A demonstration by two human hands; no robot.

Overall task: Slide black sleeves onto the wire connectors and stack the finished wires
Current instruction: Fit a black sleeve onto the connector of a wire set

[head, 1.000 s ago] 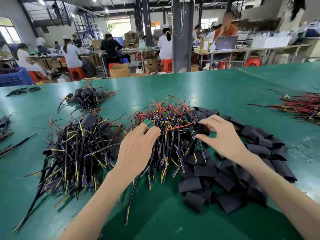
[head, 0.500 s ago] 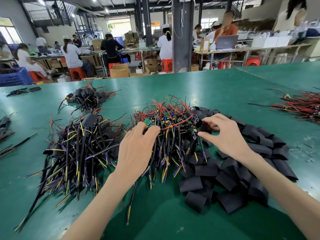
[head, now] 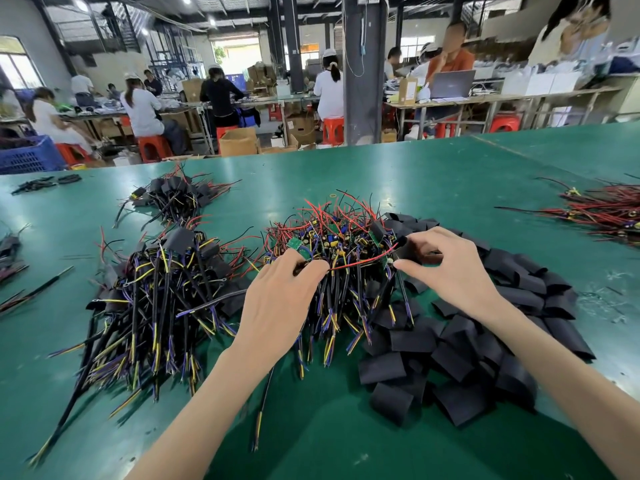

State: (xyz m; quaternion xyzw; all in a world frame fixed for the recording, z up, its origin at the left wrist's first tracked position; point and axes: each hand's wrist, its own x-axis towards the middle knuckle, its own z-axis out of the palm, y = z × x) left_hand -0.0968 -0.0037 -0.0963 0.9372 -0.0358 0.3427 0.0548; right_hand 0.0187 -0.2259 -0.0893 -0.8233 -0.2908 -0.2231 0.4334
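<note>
A heap of unsleeved wires with small green circuit boards (head: pixel 341 251) lies mid-table. My left hand (head: pixel 282 299) rests on its near left side and pinches one wire's connector end, from which a red lead (head: pixel 363 261) runs right. My right hand (head: pixel 450 268) holds a black sleeve (head: pixel 405 251) at the other end of that lead. Flat black sleeves (head: pixel 485 337) lie piled to the right and front. A stack of sleeved wires (head: pixel 156 292) sits on the left.
A smaller sleeved bundle (head: pixel 173 195) lies farther back left. Red wires (head: pixel 602 209) spread at the right edge, dark cable bits (head: pixel 45 183) at far left. The green table (head: pixel 433 178) stretches back to workbenches where people sit on red stools.
My right hand has brought the black sleeve a little left, closer to the wire's end. My left hand has tightened on the connector; the red lead now runs straight between both hands.
</note>
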